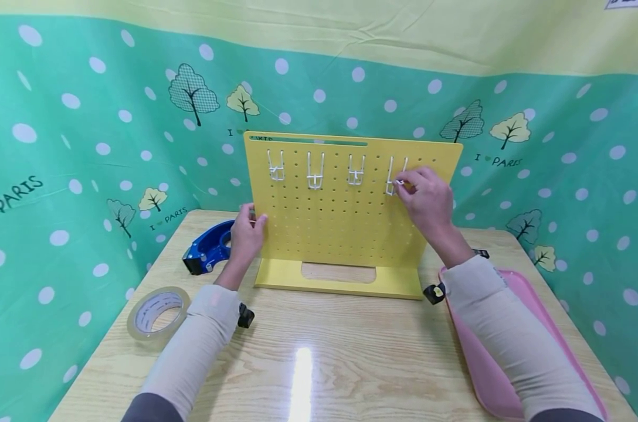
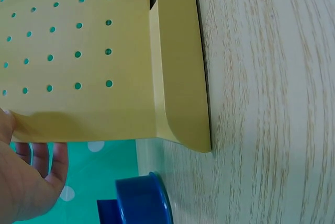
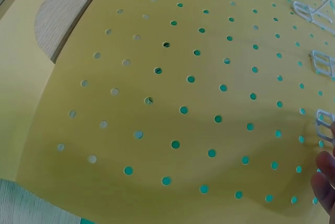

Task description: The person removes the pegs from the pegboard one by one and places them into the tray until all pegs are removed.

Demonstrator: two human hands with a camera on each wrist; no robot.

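Note:
A yellow pegboard point(image 1: 324, 225) stands upright on its flat foot at the middle of the table. My left hand point(image 1: 247, 233) grips its left edge, thumb on the front face and fingers behind, as the left wrist view also shows. High on the right side, my right hand point(image 1: 430, 199) pinches the rightmost white wire hook point(image 1: 390, 174), whose prong end is hidden by the fingers. Three more white hooks hang in a row to its left: one at the far left point(image 1: 277, 173), a second point(image 1: 315, 180) and a third point(image 1: 356, 177).
A blue tape dispenser point(image 1: 205, 249) lies behind my left wrist, with a roll of clear tape point(image 1: 135, 322) nearer on the left. Under my right forearm is a pink tray point(image 1: 474, 357). A green patterned curtain point(image 1: 319, 76) hangs close around the table.

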